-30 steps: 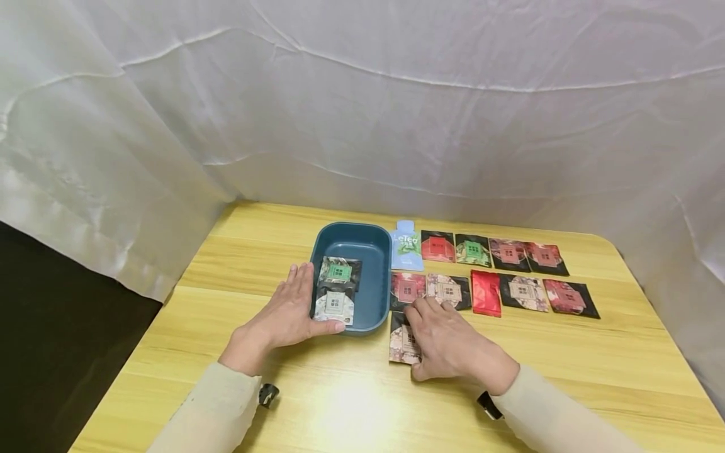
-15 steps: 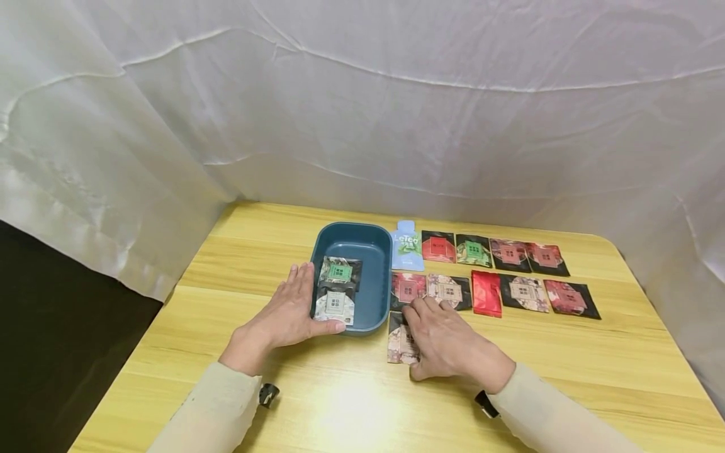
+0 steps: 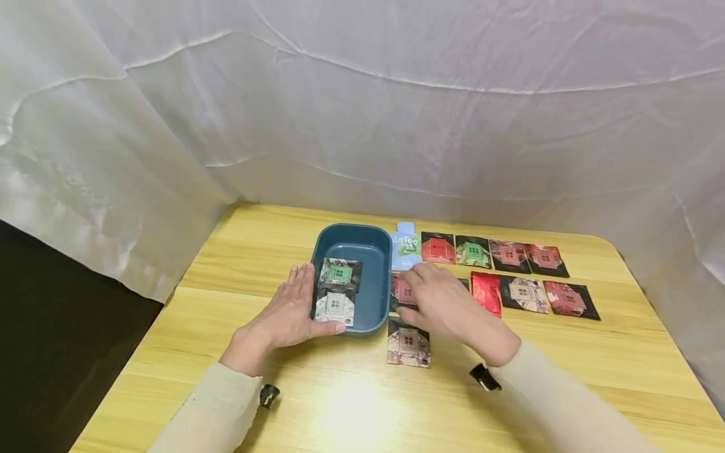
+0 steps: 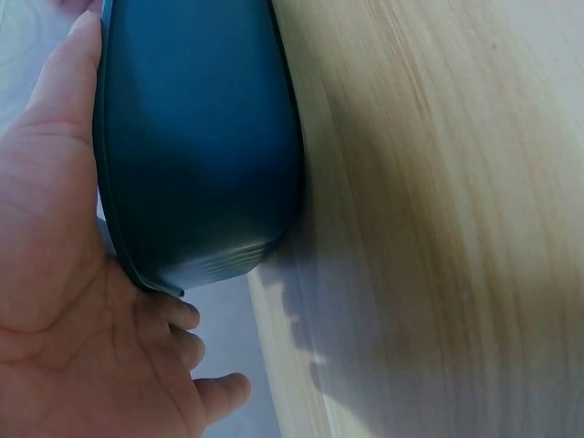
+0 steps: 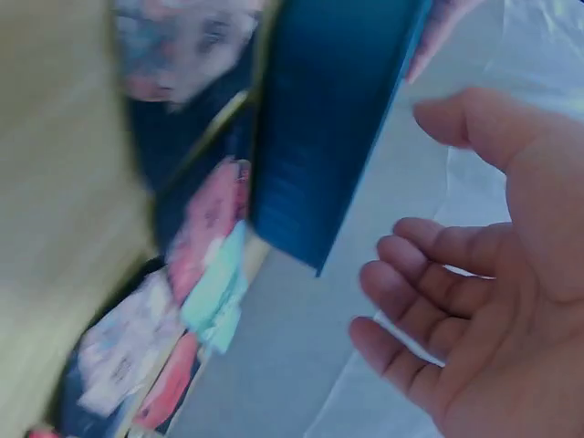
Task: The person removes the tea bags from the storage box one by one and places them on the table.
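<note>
My left hand (image 3: pixel 282 309) lies along the left side of a dark blue tray (image 3: pixel 374 277), straight fingers against its wall and thumb by the front rim. Inside the tray are a green-labelled tea sachet (image 3: pixel 340 272) and a white-labelled one (image 3: pixel 335 305). My right hand (image 3: pixel 444 303) hovers right of the tray, above the middle row of sachets; in the right wrist view its loosely bent fingers hold nothing. Beneath it a pink-labelled sachet (image 3: pixel 403 290) is partly covered. A beige floral sachet (image 3: pixel 409 343) lies flat on the table just nearer to me.
A light blue pouch (image 3: pixel 406 248) and several sachets, one of them green-labelled (image 3: pixel 473 251), form the back row. A shiny red packet (image 3: pixel 486 292) and more sachets continue the middle row rightward. Pale curtain (image 3: pixel 396 126) hangs behind the wooden table (image 3: pixel 566 371).
My right hand has lifted off the beige floral sachet and moved away from me, baring that sachet and now covering part of the middle row. The left hand and tray have stayed put.
</note>
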`<state>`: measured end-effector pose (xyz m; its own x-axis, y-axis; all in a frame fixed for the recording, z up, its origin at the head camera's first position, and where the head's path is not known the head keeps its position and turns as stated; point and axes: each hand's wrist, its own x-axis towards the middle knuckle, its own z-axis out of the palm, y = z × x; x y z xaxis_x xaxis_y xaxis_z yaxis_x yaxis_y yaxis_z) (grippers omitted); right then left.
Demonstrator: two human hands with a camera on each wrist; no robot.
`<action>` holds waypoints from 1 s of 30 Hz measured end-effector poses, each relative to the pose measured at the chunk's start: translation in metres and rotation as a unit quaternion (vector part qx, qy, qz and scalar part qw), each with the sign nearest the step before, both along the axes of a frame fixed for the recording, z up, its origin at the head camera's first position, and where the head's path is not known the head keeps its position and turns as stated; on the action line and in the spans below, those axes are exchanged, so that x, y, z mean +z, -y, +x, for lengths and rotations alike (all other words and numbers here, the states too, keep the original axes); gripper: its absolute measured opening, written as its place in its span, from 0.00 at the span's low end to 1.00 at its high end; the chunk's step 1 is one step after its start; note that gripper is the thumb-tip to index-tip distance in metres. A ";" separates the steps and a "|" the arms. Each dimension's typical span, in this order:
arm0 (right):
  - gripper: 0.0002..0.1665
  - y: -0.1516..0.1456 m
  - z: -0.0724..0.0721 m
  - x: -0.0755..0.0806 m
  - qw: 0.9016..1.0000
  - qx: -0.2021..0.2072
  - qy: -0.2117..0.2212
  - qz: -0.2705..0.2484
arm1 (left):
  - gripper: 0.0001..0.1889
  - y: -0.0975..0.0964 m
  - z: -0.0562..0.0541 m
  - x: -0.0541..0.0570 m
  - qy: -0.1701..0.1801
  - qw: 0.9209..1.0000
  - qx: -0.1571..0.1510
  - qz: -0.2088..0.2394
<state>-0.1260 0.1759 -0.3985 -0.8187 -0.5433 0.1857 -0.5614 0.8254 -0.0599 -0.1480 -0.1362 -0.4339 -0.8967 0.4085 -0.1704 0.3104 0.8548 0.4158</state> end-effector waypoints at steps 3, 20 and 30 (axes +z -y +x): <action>0.36 0.019 -0.013 0.005 1.000 0.007 0.001 -0.006 | 0.77 0.000 0.000 0.001 -0.008 1.000 -0.002 -0.005; 0.43 0.115 -0.051 -0.027 0.983 0.046 0.144 0.102 | 0.74 -0.002 0.000 0.004 -0.031 0.999 -0.021 -0.029; 0.44 0.118 -0.059 -0.036 0.981 0.024 0.142 0.131 | 0.74 -0.002 -0.001 0.004 -0.019 0.999 -0.018 -0.021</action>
